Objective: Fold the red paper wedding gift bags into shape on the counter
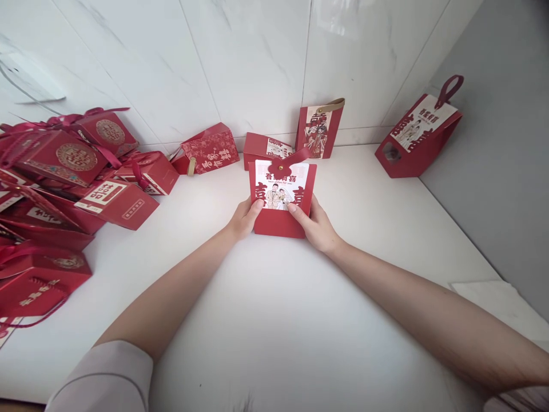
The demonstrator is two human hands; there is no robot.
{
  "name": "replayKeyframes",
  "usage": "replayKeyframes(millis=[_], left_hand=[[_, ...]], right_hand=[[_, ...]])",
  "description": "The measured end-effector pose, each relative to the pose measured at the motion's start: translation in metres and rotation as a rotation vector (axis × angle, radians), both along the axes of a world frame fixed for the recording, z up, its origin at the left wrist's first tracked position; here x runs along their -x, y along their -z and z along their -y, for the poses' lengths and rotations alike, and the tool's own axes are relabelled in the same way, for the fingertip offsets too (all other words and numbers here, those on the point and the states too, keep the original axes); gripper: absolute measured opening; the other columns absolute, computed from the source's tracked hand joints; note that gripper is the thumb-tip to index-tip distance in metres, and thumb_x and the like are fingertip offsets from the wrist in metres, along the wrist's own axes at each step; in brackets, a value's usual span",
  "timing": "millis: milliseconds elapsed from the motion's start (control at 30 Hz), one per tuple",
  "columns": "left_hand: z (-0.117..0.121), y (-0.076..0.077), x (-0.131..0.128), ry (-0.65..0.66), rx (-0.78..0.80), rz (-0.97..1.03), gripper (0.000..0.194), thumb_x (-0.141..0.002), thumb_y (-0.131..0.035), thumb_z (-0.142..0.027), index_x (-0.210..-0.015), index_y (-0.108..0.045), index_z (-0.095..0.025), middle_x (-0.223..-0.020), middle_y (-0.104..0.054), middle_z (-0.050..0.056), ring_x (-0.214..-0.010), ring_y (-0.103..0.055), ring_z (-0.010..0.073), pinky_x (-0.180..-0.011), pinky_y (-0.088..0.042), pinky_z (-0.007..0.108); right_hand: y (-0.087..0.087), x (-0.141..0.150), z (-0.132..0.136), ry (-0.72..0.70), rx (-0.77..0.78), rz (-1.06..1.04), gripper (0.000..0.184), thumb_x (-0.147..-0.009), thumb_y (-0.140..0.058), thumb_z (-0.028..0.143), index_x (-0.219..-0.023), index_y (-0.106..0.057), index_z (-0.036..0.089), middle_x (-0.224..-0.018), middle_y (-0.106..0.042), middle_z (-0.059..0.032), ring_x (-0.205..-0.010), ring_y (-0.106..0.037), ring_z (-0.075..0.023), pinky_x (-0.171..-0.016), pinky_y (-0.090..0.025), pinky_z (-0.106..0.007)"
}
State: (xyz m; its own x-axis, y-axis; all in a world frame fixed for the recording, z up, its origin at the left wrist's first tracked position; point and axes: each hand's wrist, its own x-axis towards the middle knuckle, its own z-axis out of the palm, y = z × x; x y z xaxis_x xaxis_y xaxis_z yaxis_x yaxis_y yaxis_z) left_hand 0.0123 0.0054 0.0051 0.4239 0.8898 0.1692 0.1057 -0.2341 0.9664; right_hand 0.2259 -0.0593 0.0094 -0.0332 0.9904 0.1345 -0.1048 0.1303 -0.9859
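Between my two hands is a red wedding gift box (279,222) with a white printed card of a couple and a red strap at its top. My left hand (246,220) grips its left side, the thumb on the front. On the right side, my right hand (318,228) is closed round the edge, thumb also on the front. Fingers behind the box are hidden. Just behind it are a small red box (257,150) lying on the table and an upright red box (328,134) with a tan strap.
Many red boxes with ribbons (72,157) are piled at the left. A floral red box (210,151) lies by the tiled wall (257,68). Another strapped red box (422,140) stands back right against the grey wall (497,114). White sheets (493,300) lie at the right of the white table (240,332).
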Motion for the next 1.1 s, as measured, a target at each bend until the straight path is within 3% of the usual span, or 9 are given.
replayKeyframes(millis=[433,1100], left_hand=[[-0.0019,0.0037,0.0006,0.001,-0.007,0.007,0.079,-0.09,-0.054,-0.082,-0.133,-0.069,-0.017,-0.135,-0.074,0.015,-0.133,-0.064,0.038,-0.113,-0.051,0.05],[-0.0019,0.0011,0.0004,-0.003,-0.022,-0.035,0.084,-0.09,-0.05,-0.085,-0.139,-0.067,-0.019,-0.146,-0.068,0.014,-0.139,-0.06,0.0408,-0.117,-0.048,0.053]], right_hand=[[0.0015,-0.0008,-0.0016,0.014,-0.007,0.015,0.066,-0.089,-0.073,0.067,-0.141,-0.056,0.029,-0.143,-0.069,-0.0066,-0.134,-0.064,-0.0299,-0.114,-0.054,-0.047],[0.0026,-0.0021,-0.0026,-0.005,-0.002,0.017,0.072,-0.089,-0.073,0.068,-0.146,-0.054,0.028,-0.147,-0.067,-0.0075,-0.136,-0.063,-0.0306,-0.117,-0.053,-0.046]])
